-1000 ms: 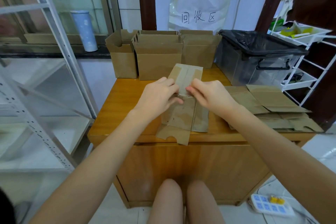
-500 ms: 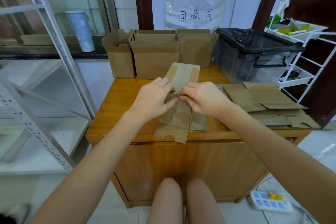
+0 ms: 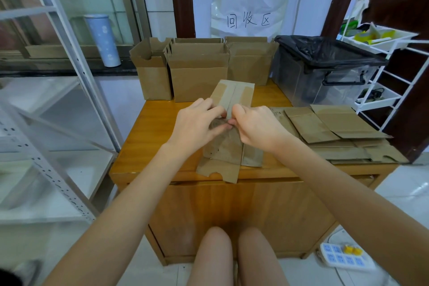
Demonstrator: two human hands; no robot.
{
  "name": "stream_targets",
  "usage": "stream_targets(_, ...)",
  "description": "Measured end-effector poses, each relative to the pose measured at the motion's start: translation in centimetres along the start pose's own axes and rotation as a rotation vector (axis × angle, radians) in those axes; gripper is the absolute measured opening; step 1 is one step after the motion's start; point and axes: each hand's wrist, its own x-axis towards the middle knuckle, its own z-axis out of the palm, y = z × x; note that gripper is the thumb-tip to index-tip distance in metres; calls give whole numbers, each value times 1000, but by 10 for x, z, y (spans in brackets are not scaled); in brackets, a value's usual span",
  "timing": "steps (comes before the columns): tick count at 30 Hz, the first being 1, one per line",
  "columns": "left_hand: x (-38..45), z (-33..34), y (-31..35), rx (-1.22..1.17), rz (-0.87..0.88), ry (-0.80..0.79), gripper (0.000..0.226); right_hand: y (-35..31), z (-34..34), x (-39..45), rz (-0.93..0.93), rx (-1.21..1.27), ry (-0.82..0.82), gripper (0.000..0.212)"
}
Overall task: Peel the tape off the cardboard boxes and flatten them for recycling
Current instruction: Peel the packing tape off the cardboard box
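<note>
Wooden table (image 3: 148, 132) fills the middle of the view, a cabinet-like piece whose top carries all the cardboard. Along its far edge stand three upright cardboard boxes (image 3: 199, 76) with their flaps open, side by side and touching, and to their right sits a clear plastic bin (image 3: 325, 81) lined with a black bag. On the right part of the tabletop lies a stack of flattened boxes (image 3: 336, 132), spread in overlapping layers. At the centre, between the hands, lies a flattened box (image 3: 228, 148) running from near the standing boxes to the near edge, where one notched flap hangs over the table's front; strips of tape (image 3: 246, 94) show as paler bands on its far end. The left hand (image 3: 197, 123) and the right hand (image 3: 257, 127) meet over the middle seam of this box, fingers curled, fingertips touching each other and pinching something thin there, apparently a tape end, though it is too small to make out. On the wall behind hangs a paper sign (image 3: 248, 20) with handwritten characters.
</note>
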Motion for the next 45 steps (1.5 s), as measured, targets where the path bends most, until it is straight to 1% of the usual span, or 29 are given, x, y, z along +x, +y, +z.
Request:
stream_targets(3, -1, 1, -2, 7, 16, 15, 37, -2, -1, 1, 29, -10, -13, 35)
stream_targets(5, -3, 2, -1, 20, 47, 18, 37, -3, -1, 2, 48, -7, -21, 34)
stream_targets(8, -3, 4, 2, 44, 93, 36, 33, 1, 4, 0, 118, 57, -29, 17)
stream_targets(9, -3, 5, 3, 59, 112, 45, 31, 2, 5, -2, 144, 79, -40, 15)
stream_targets(13, 1, 9, -3, 133, 203, 57, 18, 5, 2, -3, 171, 125, -59, 21)
stream_targets(15, 5, 5, -9, 92, 198, 42, 27, 7, 2, -3, 162, 160, -17, 26)
stream_targets(17, 10, 0, -13, 43, 184, 19, 36, 8, -1, -3, 156, 184, 59, 35)
stream_targets(19, 15, -6, -15, -20, 139, -40, 40, 8, -5, -3, 171, 202, 30, 43)
stream_targets(21, 19, -11, -17, -95, 89, -109, 38, 8, -6, -2, 207, 216, -18, 50)
stream_targets(22, 19, -12, -18, -110, 83, -111, 35, 8, -5, -1, 203, 214, 0, 48)
stream_targets(23, 19, -13, -18, -118, 74, -116, 31, 8, -3, 1, 187, 197, 20, 42)
stream_targets(25, 18, -16, -20, -190, -31, -159, 31, 8, -3, 7, 159, 140, 24, 31)
stream_targets(26, 17, -19, -22, -290, -120, -194, 31, 7, -4, 9, 152, 122, 0, 30)
stream_targets(28, 11, -21, -26, -639, -329, -232, 22, 7, -5, 11, 155, 112, -39, 30)
stream_targets(29, 7, -20, -28, -779, -389, -234, 17, 7, -7, 11, 165, 107, -44, 31)
stream_targets(30, 2, -20, -28, -838, -392, -229, 20, 7, -8, 12, 171, 103, -44, 31)
stream_targets(32, -7, -14, -29, -770, -310, -228, 33, 6, -10, 15, 183, 91, -87, 33)
stream_targets(34, -15, -3, -26, -660, -262, -175, 39, 5, -10, 18, 198, 70, -140, 35)
stream_targets(36, -18, 7, -22, -593, -308, -54, 36, 5, -10, 19, 219, 71, -157, 34)
stream_targets(38, -19, 11, -18, -595, -374, 45, 34, 5, -9, 20, 234, 76, -166, 34)
stream_targets(41, -18, 9, -17, -623, -413, 62, 32, 4, -9, 22, 246, 60, -182, 34)
stream_targets(45, -18, 2, -19, -644, -389, 57, 27, 3, -11, 23, 260, 46, -207, 34)
